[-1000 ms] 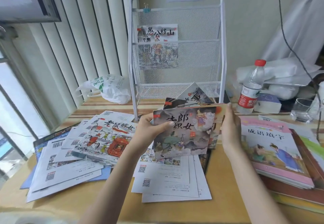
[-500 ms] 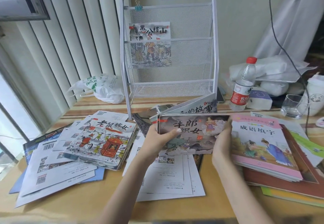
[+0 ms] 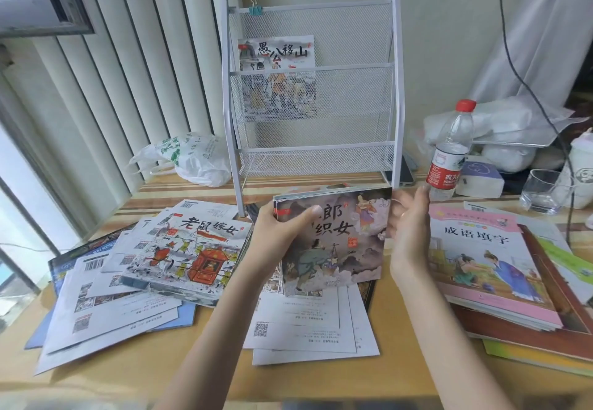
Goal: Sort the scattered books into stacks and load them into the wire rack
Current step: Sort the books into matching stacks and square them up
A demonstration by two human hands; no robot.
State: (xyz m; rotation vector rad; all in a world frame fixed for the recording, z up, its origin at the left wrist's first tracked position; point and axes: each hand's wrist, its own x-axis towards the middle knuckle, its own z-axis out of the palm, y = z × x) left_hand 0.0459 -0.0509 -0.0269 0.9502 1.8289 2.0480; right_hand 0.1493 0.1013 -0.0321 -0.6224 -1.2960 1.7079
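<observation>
Left hand [image 3: 282, 226] grips a stack of picture books [image 3: 333, 239], top cover reading 织女; right hand [image 3: 409, 223], fingers relaxed, hovers beside its right edge; 愚公移山 [image 3: 277, 56] stands in the far wire rack [image 3: 396, 88].

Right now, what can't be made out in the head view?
- Right hand: motion-blurred, so contact with the grey picture-book bundle is unclear.
- Bundle's book count: only front cover and top edges show.
- Bundle's title: the left hand thumb covers its first character.
- White mesh wire rack, bottom pocket: mesh blurs contents.
- Scattered white sheets: print too small.
</observation>
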